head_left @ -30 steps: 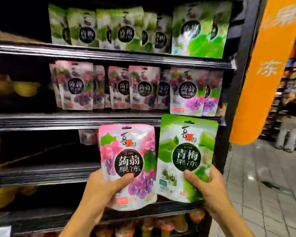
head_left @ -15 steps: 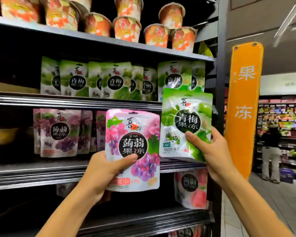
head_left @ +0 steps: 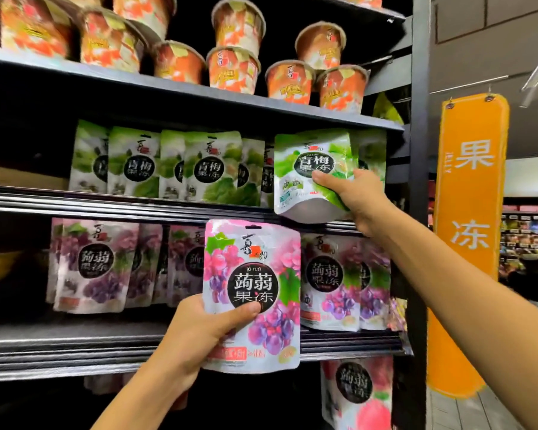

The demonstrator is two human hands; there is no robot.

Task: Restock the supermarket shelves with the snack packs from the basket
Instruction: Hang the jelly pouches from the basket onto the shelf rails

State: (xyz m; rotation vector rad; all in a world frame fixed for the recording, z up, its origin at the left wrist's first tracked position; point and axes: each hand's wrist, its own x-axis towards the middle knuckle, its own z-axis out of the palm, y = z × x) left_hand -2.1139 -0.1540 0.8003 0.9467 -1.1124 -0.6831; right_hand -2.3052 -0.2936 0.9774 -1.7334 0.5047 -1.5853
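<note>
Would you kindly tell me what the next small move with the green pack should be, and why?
Probably ease the green pack forward and stand it at the right end of the green row. The right hand grips its lower corner, and its base sits level with the shelf edge, in front of that row. The left hand holds the pink pack lower.

You have a single view, from the wide-angle camera worn on your head. It faces forward into the shelves [head_left: 168,209], near enough that they fill the left and centre of the frame. Your left hand [head_left: 199,339] sits low in the centre, your right hand [head_left: 357,197] higher and right of centre. An orange sign [head_left: 469,212] and the aisle [head_left: 528,243] beyond occupy the right margin.
</note>
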